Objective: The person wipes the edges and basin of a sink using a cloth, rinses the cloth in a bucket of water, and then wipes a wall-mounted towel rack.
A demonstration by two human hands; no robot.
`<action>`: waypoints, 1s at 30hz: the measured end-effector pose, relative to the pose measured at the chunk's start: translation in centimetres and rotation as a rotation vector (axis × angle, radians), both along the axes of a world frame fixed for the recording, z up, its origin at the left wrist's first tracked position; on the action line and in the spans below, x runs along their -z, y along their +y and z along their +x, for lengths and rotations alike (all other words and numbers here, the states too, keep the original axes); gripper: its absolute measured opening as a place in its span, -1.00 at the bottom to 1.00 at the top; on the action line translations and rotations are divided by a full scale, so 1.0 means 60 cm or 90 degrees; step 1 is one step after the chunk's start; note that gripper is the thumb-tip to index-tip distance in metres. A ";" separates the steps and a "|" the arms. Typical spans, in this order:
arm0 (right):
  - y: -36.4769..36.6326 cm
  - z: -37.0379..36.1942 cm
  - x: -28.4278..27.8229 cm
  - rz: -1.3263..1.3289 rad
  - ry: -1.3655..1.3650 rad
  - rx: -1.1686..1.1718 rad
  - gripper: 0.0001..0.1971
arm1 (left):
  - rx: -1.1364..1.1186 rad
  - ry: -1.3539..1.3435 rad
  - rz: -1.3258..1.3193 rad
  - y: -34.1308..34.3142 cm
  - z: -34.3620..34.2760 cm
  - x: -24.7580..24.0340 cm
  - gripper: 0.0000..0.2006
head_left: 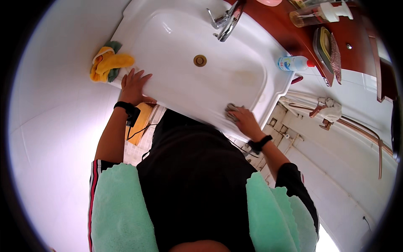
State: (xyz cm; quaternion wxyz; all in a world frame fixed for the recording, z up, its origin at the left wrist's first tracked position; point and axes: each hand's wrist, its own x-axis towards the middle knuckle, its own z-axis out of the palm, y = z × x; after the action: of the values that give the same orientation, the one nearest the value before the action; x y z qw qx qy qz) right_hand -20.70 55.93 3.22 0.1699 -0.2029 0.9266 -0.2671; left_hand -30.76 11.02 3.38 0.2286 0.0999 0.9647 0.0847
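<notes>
A white washbasin with a brass-coloured drain fills the view ahead of me. My right hand presses a small grey scouring pad onto the basin's near right surface; most of the pad is under my fingers. On the near left rim rests my left hand, its fingers spread and nothing in it. Just beyond those fingers, yellow and green cloths lie bunched on the basin's left corner. The chrome faucet stands at the far edge with its lever to the left.
A white bottle with a red cap lies at the basin's right rim. On the red-brown counter are a clear pump bottle and some stacked flat items. Pipes run along the right wall. A wooden stool stands below left.
</notes>
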 end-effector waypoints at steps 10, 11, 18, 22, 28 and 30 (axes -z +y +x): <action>0.158 -0.140 0.018 0.218 0.210 0.139 -0.56 | 0.027 0.015 -0.022 -0.003 -0.003 0.016 0.06; 0.150 -0.144 0.027 0.198 0.185 0.204 -0.53 | 0.026 0.020 -0.020 -0.002 -0.002 0.016 0.07; 0.106 0.077 0.029 0.208 0.139 0.206 -0.59 | 0.011 0.009 -0.023 -0.006 0.007 0.010 0.04; 0.127 0.061 0.023 0.233 0.111 0.173 -0.50 | 0.041 0.051 -0.004 -0.013 0.008 0.037 0.09; 0.181 -0.145 0.061 0.207 0.237 0.101 -0.50 | 0.067 0.039 -0.050 -0.009 -0.001 0.030 0.04; 0.173 -0.209 0.051 0.171 0.247 0.125 -0.52 | 0.066 0.049 -0.046 -0.012 -0.004 0.034 0.03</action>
State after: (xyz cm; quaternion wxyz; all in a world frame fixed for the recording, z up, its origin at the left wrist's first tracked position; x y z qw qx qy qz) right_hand -33.26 66.32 0.14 -0.0122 -0.1348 0.9843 -0.1133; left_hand -30.98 10.31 1.32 0.1988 0.1444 0.9688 0.0337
